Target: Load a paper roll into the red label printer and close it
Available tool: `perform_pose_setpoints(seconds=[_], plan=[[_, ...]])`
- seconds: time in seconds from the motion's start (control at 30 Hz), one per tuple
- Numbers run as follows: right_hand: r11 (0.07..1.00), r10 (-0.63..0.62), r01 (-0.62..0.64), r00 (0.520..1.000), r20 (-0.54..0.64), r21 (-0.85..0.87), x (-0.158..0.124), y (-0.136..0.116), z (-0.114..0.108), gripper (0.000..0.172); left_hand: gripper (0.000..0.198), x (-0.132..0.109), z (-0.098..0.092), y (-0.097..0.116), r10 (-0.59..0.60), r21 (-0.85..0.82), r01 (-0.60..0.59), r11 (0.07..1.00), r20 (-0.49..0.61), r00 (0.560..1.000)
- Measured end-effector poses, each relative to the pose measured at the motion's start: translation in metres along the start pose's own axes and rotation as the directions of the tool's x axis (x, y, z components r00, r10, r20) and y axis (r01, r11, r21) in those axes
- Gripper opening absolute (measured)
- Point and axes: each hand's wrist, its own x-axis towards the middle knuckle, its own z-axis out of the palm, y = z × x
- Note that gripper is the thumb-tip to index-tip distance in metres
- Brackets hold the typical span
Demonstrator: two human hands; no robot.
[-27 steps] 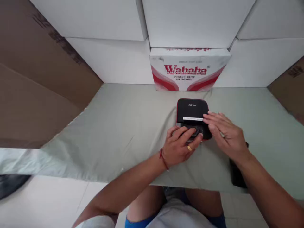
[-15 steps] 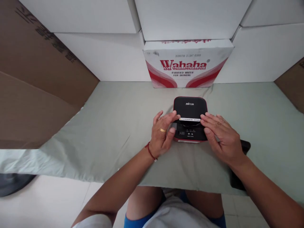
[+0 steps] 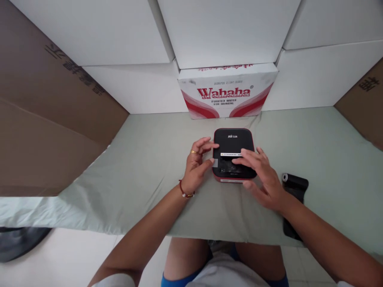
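Two bare hands work at one small black device (image 3: 234, 153) with a red lower edge, seen from the head camera. The device sits flat on the pale green cloth (image 3: 143, 167), near the middle and just in front of the Wahaha box (image 3: 227, 93). The left hand (image 3: 197, 165) stands at the device's left side, wrist low and fingers fanned loosely upward. Its thumb lies against a small grey tab on that side, and it clasps nothing. A gold ring (image 3: 193, 151) and a red wrist cord (image 3: 184, 192) show on it. The right hand (image 3: 260, 179) comes in from the right with the palm down. Its fingers are stretched flat and apart across the device's front panel, resting on it rather than gripping. Half a second ago that hand lay at the device's right edge with its fingertips at the end of the white label strip; now the fingers reach further left over the panel. The left hand has barely shifted. With the right forearm drawn aside, the black roll (image 3: 295, 185) on the cloth to the right shows more, including its grey end. Its near end still runs under the forearm. The panel buttons are covered by the right fingers. The print on the white strip is too small to read, and a dark shape at the lower left is cut off by the frame.
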Motion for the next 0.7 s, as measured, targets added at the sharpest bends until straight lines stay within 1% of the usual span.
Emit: perform_pose_setpoints(seconds=[0.07, 0.1, 0.17, 0.23, 0.3, 0.37, 0.43, 0.57, 0.63, 0.7], plan=[[0.998, -0.060, 0.061, 0.998, -0.036, 0.019, -0.004, 0.000, -0.003, 0.039, 0.084, 0.008, -0.006, -0.007, -0.076, -0.056, 0.077, 0.995, 0.027, 0.997], [0.997, -0.079, 0.080, 0.995, -0.058, 0.017, -0.005, 0.001, -0.005, 0.030, 0.095, 0.012, -0.008, -0.010, -0.119, -0.086, 0.124, 0.989, 0.055, 0.991], [0.995, -0.102, 0.103, 0.991, -0.091, 0.001, -0.008, 0.002, -0.009, 0.024, 0.112, 0.019, -0.010, -0.017, -0.198, -0.158, 0.218, 0.963, 0.135, 0.971], [0.994, -0.112, 0.110, 0.988, -0.107, -0.028, -0.008, 0.003, -0.010, 0.025, 0.122, 0.023, -0.008, -0.021, -0.233, -0.227, 0.279, 0.933, 0.210, 0.949], [0.992, -0.119, 0.113, 0.985, -0.121, -0.053, -0.008, 0.001, -0.011, 0.026, 0.124, 0.022, -0.004, -0.022, -0.233, -0.283, 0.303, 0.910, 0.255, 0.938], [0.991, -0.122, 0.114, 0.985, -0.126, -0.068, -0.007, -0.001, -0.010, 0.028, 0.120, 0.019, 0.001, -0.021, -0.222, -0.320, 0.305, 0.897, 0.270, 0.937], [0.990, -0.128, 0.120, 0.984, -0.125, -0.070, -0.006, -0.003, -0.009, 0.027, 0.117, 0.015, 0.005, -0.019, -0.222, -0.328, 0.309, 0.893, 0.276, 0.935], [0.987, -0.145, 0.133, 0.979, -0.144, -0.088, -0.005, -0.003, -0.011, 0.026, 0.123, 0.012, 0.006, -0.022, -0.219, -0.309, 0.306, 0.900, 0.286, 0.933], [0.986, -0.152, 0.143, 0.982, -0.113, -0.086, -0.001, -0.005, -0.016, 0.025, 0.122, 0.013, 0.005, -0.026, -0.210, -0.299, 0.293, 0.908, 0.279, 0.937], [0.992, -0.127, 0.127, 0.991, -0.030, -0.015, 0.007, -0.010, -0.025, 0.026, 0.118, 0.014, 0.004, -0.030, -0.195, -0.291, 0.273, 0.917, 0.269, 0.943]])
